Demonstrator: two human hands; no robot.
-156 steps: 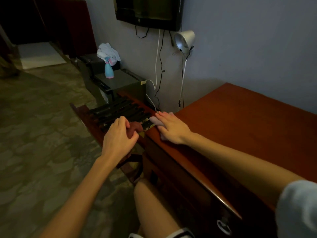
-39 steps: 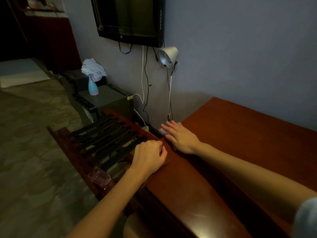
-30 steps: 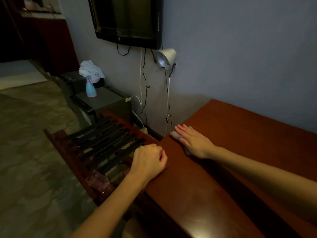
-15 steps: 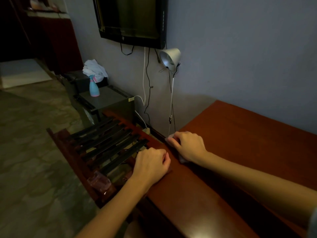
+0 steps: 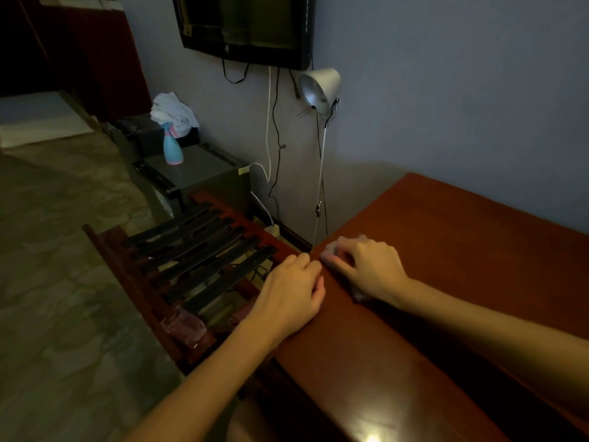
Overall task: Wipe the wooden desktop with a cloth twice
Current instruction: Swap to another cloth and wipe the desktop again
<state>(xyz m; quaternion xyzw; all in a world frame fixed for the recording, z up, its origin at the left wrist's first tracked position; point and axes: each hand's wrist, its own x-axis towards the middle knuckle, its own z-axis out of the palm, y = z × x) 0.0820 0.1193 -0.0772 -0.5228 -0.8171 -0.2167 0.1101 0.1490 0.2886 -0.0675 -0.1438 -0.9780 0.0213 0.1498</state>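
Note:
The reddish wooden desktop (image 5: 462, 256) fills the right of the view. A small pale pinkish cloth (image 5: 331, 250) lies at its left end near the wall. My right hand (image 5: 369, 269) covers most of the cloth, fingers curled round it, pressing it onto the wood. Bits of cloth show at the fingertips and under the wrist. My left hand (image 5: 290, 295) rests on the desk's left edge with its fingers curled, holding nothing I can see.
A dark slatted wooden rack (image 5: 191, 256) stands left of the desk, a clear plastic piece (image 5: 183, 325) on its near rail. Behind it, a grey box carries a blue spray bottle (image 5: 172, 148) and white cloths (image 5: 173, 113). A clip lamp (image 5: 318, 89) and cables hang below the wall screen.
My right hand slid the cloth along the desk's left end toward the wall corner and its fingers curled over it. My left hand moved from the rack onto the desk edge.

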